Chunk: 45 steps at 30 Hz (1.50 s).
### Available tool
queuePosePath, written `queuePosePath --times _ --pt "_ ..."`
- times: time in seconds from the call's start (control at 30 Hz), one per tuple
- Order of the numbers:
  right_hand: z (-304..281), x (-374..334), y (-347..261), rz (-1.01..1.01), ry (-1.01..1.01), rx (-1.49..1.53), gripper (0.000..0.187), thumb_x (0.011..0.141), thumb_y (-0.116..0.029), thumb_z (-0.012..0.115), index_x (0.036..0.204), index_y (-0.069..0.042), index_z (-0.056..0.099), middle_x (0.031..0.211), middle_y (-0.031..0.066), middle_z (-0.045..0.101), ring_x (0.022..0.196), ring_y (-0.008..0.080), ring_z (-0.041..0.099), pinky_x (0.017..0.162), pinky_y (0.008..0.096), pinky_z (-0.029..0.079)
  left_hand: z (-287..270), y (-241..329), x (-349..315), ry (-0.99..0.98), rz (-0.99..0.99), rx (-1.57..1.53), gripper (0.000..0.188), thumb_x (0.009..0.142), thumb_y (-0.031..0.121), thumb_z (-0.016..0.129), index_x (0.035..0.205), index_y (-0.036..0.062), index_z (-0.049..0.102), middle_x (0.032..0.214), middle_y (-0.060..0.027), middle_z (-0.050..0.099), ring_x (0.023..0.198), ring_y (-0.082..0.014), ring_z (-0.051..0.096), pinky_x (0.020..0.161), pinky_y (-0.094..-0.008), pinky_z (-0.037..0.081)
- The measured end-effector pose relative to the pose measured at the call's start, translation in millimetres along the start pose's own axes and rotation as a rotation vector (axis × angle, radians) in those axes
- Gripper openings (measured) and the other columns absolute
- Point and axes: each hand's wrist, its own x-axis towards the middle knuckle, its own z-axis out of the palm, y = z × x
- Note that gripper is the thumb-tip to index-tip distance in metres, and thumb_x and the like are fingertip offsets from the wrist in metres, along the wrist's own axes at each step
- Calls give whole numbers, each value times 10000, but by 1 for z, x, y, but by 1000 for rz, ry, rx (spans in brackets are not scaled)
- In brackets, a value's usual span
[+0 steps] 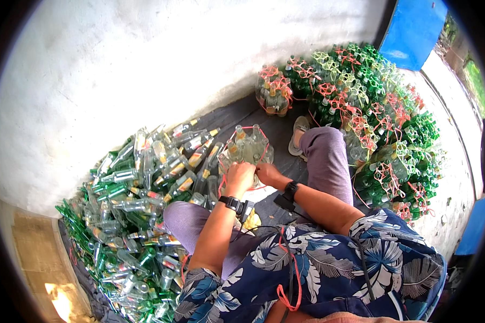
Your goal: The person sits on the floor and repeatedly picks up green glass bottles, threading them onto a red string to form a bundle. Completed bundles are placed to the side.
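Between my knees stands a group of clear glass bottles (246, 144), upright and close together. A thin red string (265, 146) runs around and across their necks. My left hand (241, 176) is closed at the near side of the group, its fingers curled over the string. Close beside it, my right hand (269, 175) is also closed, pinching at the string by the bottle necks. The fingertips and the exact place where the string meets them are partly hidden. A pale sheet-like thing (260, 194) lies just below the hands.
Loose clear and green bottles (140, 202) lie heaped on the left. Bundles of green and clear bottles tied with red and yellow string (372, 102) stand on the right. One tied bundle (275, 91) stands ahead by the white wall (145, 54). Dark sheeting (242, 113) covers the floor.
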Motion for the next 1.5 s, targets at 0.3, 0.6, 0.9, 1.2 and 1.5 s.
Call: queuePosePath --times 0.3,0.6,0.9,1.2,1.5 --pt "7 -15 -27 10 -49 66 282 940 -153 510 1038 -35 747 1038 236 732 1003 408 704 857 462 551 -14 -11 -7 -156 -46 -32 135 838 151 652 888 107 769 950 -130 754 939 -349 720 849 -498 519" --pt "-2 -23 -41 24 12 73 210 908 -166 582 949 -3 708 983 280 712 942 465 689 808 523 535 0 7 -19 9 -68 -21 229 911 137 547 919 85 770 965 -122 749 951 -326 711 868 -486 481" --pt "12 -16 -22 179 -15 158 314 860 -251 624 1000 -11 771 985 266 732 927 424 717 820 481 553 -3 26 -12 68 -159 -33 189 908 140 557 930 88 737 962 -142 746 966 -347 710 879 -501 487" --pt "17 -11 -12 252 -74 143 326 898 -299 627 905 1 756 937 253 732 898 425 712 798 489 541 11 19 -8 64 -177 -78 151 884 114 565 922 57 699 957 -170 738 955 -373 704 870 -502 528" --pt "21 -11 1 196 -19 35 319 919 -275 608 888 12 744 936 270 721 899 442 704 790 508 542 3 23 -3 -14 -220 -114 185 838 144 584 886 40 729 985 -198 739 943 -424 697 840 -534 542"
